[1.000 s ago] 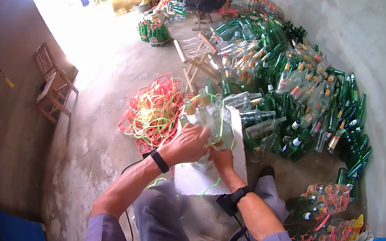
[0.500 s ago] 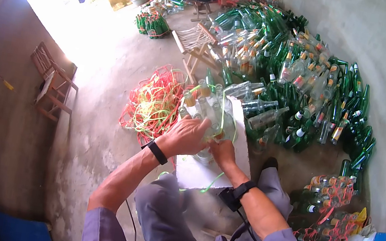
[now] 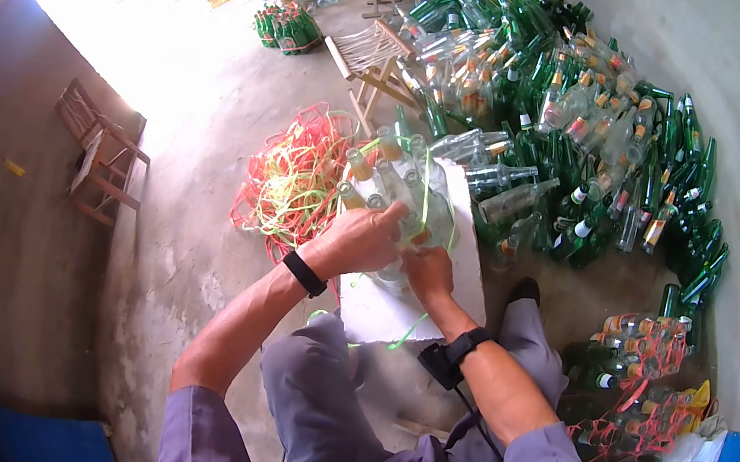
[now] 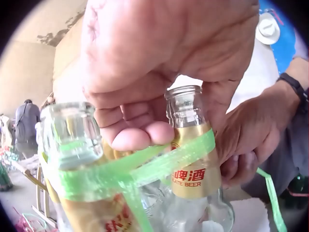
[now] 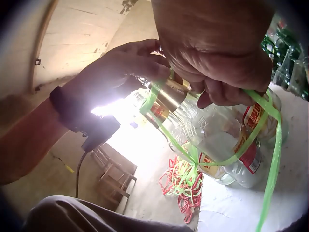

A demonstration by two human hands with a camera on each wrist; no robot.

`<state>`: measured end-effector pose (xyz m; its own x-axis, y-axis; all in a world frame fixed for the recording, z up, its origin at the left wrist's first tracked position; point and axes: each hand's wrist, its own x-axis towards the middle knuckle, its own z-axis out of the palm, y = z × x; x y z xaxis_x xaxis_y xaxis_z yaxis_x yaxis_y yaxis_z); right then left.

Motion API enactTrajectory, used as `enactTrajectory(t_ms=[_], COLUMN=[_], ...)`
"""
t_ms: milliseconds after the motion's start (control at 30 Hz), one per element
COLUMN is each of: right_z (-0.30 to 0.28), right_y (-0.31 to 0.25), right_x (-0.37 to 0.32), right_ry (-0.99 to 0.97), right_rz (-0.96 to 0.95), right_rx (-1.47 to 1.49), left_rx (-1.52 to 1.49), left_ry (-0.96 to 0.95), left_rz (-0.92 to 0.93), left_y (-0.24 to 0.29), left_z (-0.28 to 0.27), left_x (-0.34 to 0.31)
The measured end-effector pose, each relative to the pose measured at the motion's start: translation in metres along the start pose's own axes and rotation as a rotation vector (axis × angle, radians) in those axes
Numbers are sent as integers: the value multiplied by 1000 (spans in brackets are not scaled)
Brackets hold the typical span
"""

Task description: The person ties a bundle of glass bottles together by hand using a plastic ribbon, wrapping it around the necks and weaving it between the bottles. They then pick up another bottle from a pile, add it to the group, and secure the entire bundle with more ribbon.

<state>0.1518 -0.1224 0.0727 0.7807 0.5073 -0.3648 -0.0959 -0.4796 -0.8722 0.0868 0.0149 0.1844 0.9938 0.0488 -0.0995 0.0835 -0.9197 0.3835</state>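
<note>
A cluster of clear glass beer bottles (image 3: 361,170) with gold labels stands upright on a white board (image 3: 375,319) before the knees. Green plastic strap (image 4: 94,178) passes around the bottle necks. The left hand (image 3: 356,243) bends over the near bottles; in the left wrist view its fingers curl beside a bottle neck (image 4: 186,108), fingertips right at the strap, thumb tip hidden. Close to its right, the right hand (image 3: 428,274) has curled fingers low against the bottles. From under this right hand (image 5: 217,58), a length of strap hangs down over the board.
A red and green strap heap (image 3: 296,181) lies left of the board. Many loose green and clear bottles (image 3: 543,113) fill the floor along the right wall. Tied bundles (image 3: 647,343) lie near right. A folding stool (image 3: 373,57) and a wooden chair (image 3: 101,155) stand around.
The head view has tilted down, so the scene sits higher in the frame. Both hands stay at the same bottles, with only slight finger movement.
</note>
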Motion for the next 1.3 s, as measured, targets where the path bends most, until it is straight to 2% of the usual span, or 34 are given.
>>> enactTrajectory(t_ms=[167, 333, 567, 633, 767, 867, 933, 1067, 1133, 1300], right_z=[-1, 0, 4, 8, 10, 9, 8, 2, 1, -2], right_y=[1, 1, 5, 9, 10, 8, 3, -4, -4, -5], right_x=[-1, -6, -4, -1, 0, -4, -7, -13, -15, -13], right_ry=[63, 40, 19, 28, 46, 42, 46, -4, -14, -16], right_rz=[40, 31, 36, -22, -109, -179, -193, -210, -234, -248], right_rx=[-108, 4, 29, -12, -71, -82, -73, -44, -17, -95], left_rx=[-42, -68, -139, -132, -110, 5, 89, 213, 348, 362], left_ry=[-41, -112, -99, -37, -14, -39, 59, 55, 83, 58], left_rz=[22, -59, 7, 57, 12, -63, 70, 74, 167, 153], left_y=[-4, 2, -7, -8, 3, 13, 14, 14, 13, 12], left_z=[-2, -3, 0, 2, 0, -7, -9, -12, -13, -15], left_x=[-3, 1, 2, 2, 3, 2, 0, 3, 5, 8])
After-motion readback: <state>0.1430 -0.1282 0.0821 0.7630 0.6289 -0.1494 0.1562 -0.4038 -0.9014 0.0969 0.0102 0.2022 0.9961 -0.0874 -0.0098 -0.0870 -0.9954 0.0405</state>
